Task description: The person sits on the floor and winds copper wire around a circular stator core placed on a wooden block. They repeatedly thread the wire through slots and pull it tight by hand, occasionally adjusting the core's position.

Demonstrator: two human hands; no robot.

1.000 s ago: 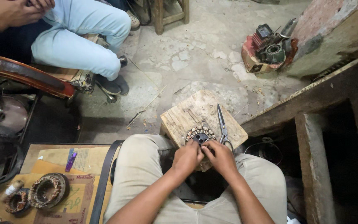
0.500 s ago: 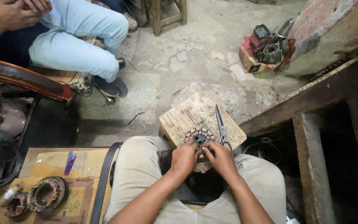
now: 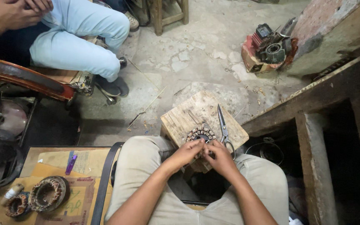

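A: Seated low, knees apart, wooden block (image 3: 188, 116) standing between them on the cracked floor. Round wound stator (image 3: 201, 135) sitting at the block's near edge, close to its near corner.

B: Left hand (image 3: 188, 151) curled over the stator's near rim, fingers pinching at the windings. Right hand (image 3: 219, 156) closed in just beside it, fingertips bunched on the same rim. Exact grip hidden by the knuckles.

A: Scissors (image 3: 223, 125) lying on the block along its right edge, blades pointing away, handles touching near the right hand.

B: Handling, by the look of it: heavy for its size, stiff steel core, no give at all. Copper coils the delicate part — thin wire, easily nicked or snagged.

A: Best taken by the outer iron ring, then, not by the coils. Probably not slippery; teeth offering plenty of purchase.

B: Off to the left, two more wound rings (image 3: 46, 193) resting on cardboard (image 3: 84, 162). Another person's folded hands (image 3: 15, 12) at top left, well apart.
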